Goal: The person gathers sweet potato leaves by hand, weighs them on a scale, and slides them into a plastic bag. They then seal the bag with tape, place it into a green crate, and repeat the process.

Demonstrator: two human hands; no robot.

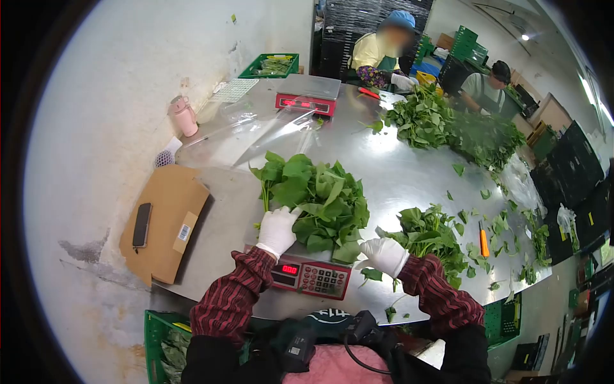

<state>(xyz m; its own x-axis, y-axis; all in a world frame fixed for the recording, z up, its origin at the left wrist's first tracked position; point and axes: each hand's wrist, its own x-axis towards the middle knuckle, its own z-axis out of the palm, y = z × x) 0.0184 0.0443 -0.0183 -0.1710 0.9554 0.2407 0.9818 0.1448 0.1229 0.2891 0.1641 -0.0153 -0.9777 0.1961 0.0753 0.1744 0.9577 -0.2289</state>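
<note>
Weighing seemed the step in hand: the left hand (277,230) and right hand (382,255), gloved, fingers loosely spread, pressed a bunch of leafy greens (318,203) on the digital scale (311,278). Next, matching the red readout would probably call for more stems from the loose pile (430,235).

We count two digital scales: one (311,276) before us and a second (306,102) across the table. We see two orange knives (484,243) (369,93), one phone (142,224), one pink bottle (184,116), one cardboard box (167,217) and two other people (382,54) (486,86).
</note>
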